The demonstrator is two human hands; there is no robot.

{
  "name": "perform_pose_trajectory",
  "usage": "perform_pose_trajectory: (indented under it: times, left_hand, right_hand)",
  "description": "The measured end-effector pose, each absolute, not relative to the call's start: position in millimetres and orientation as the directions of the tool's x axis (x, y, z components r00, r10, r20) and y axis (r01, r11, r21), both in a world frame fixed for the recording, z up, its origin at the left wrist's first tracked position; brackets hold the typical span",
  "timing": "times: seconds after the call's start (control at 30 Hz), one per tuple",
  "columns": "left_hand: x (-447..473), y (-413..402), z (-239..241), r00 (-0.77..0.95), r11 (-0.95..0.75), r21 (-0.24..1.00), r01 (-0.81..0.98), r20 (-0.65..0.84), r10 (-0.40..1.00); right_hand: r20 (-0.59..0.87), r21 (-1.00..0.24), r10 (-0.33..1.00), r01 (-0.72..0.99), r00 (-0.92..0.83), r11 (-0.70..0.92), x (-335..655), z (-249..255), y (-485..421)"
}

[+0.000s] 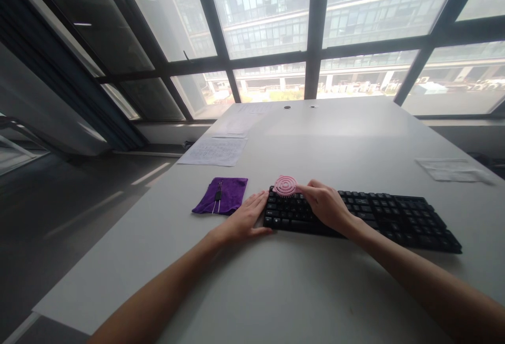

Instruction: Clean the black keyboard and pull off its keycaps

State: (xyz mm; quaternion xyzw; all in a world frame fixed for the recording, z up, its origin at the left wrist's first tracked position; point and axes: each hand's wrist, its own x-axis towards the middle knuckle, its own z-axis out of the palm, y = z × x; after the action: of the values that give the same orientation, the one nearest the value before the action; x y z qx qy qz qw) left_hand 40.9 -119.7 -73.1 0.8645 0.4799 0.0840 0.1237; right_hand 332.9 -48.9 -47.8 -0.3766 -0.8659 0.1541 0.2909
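A black keyboard [379, 212] lies across the white table. My left hand [252, 212] rests flat at the keyboard's left end, fingers stretched out along its edge and thumb near the front corner. In my right hand [325, 204] is the handle of a pink round brush [284, 186] with a ringed back. Its bristles face down onto the keys at the upper left of the keyboard. Left of my left hand lies a folded purple cloth [232, 191], with a black binder clip [218, 195] on top of it.
Printed paper sheets [215, 152] lie along the table's left edge. A flat, pale packet [453, 169] is near the right edge. Two small round fittings sit at the far end of the white table [335, 144], before large windows. A dark curtain hangs at left.
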Motion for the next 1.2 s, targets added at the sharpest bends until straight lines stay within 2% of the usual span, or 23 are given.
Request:
perform_pose_trajectory:
  times: [0.13, 0.37, 0.57, 0.77, 0.97, 1.1, 1.2]
  left_hand:
    - [40.1, -119.3, -73.5, 0.534, -0.517, 0.295, 0.804, 0.026, 0.845]
    - [40.3, -119.6, -73.3, 0.524, -0.505, 0.298, 0.81, 0.019, 0.852]
    - [39.9, -119.2, -73.3, 0.532, -0.517, 0.295, 0.804, 0.032, 0.846]
    - [40.6, -119.7, -72.4, 0.52, -0.499, 0.299, 0.814, 0.011, 0.854]
    - [42.2, -119.6, -70.4, 0.525, -0.502, 0.307, 0.808, 0.011, 0.851]
    - [42.1, -120.3, -70.0, 0.519, -0.498, 0.307, 0.811, 0.016, 0.855]
    - [41.6, -120.7, -70.6, 0.521, -0.499, 0.312, 0.808, 0.017, 0.853]
  right_hand:
    - [0.413, -0.491, 0.779, 0.605, -0.472, 0.627, 334.2, -48.4, -47.0]
    - [0.41, -0.488, 0.728, 0.542, -0.55, 0.684, 333.1, -51.1, -48.7]
    - [0.414, -0.476, 0.769, 0.604, -0.488, 0.639, 333.9, -48.9, -47.4]
    - [0.409, -0.495, 0.717, 0.523, -0.564, 0.694, 334.1, -50.9, -48.0]
    - [0.43, -0.504, 0.736, 0.537, -0.523, 0.676, 336.0, -48.5, -46.7]
    - [0.417, -0.527, 0.657, 0.423, -0.628, 0.738, 337.0, -47.8, -45.6]
    - [0.421, -0.512, 0.638, 0.412, -0.645, 0.754, 337.0, -49.0, -45.4]
